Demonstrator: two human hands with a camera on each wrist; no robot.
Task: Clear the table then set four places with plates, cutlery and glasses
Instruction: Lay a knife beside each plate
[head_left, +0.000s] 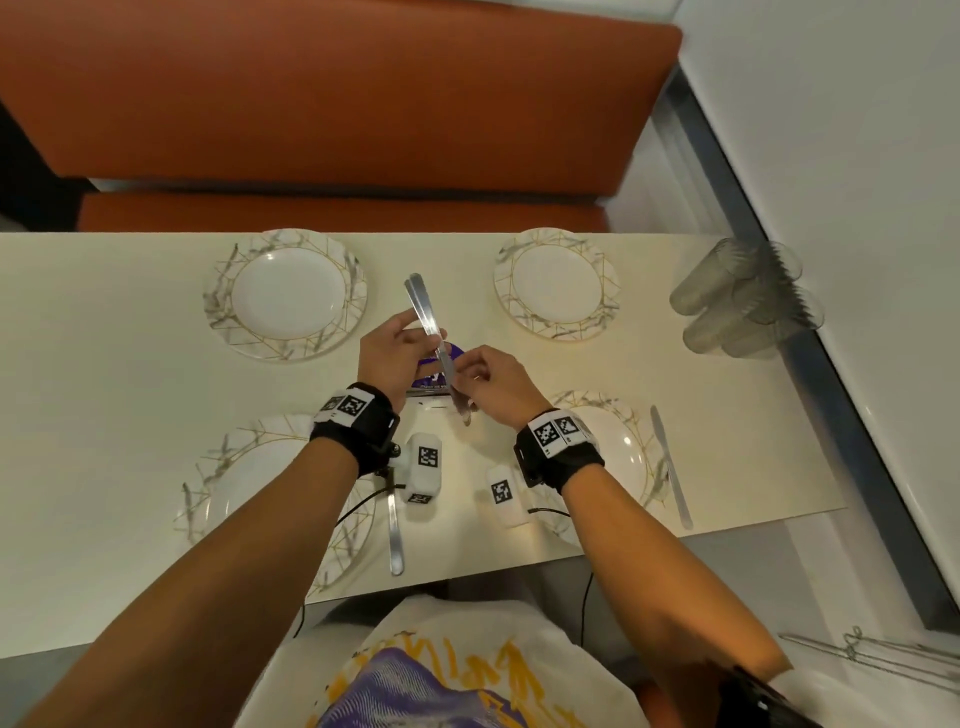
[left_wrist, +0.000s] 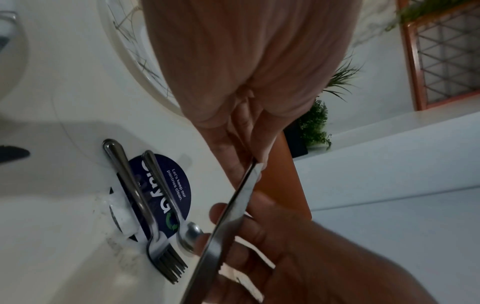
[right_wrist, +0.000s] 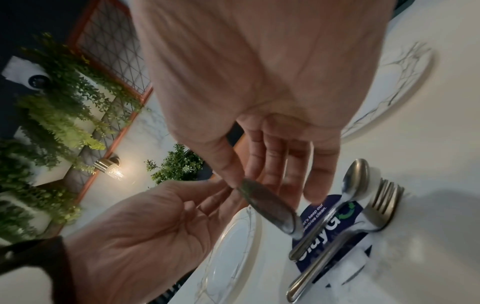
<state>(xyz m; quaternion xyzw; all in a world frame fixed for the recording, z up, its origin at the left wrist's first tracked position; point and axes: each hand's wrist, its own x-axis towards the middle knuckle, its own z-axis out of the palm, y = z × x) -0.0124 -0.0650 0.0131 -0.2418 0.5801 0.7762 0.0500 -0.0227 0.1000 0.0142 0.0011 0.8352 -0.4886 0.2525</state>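
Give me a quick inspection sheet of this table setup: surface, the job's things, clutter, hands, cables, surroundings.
Surface: pale table.
Job's things: four plates, far left plate; a knife beside each near plate, right knife; fork and spoon lying on a blue sticker; tumblers lying at right edge.
Clutter: nothing seen.
Hands: left hand and right hand hold knives between them.
Cables: black wrist cable.
Surroundings: orange bench.

1. Setting: a shared office pantry or canteen booth.
2. Evidence: an orange upholstered bench (head_left: 332, 98) faces a long pale table (head_left: 104, 374).
3. A round blue sticker (left_wrist: 166, 191) on the table reads "Let's keep our pantries clean."
4. Trailing greenery (right_wrist: 59, 102) and a wall lamp (right_wrist: 110, 167) decorate the room.
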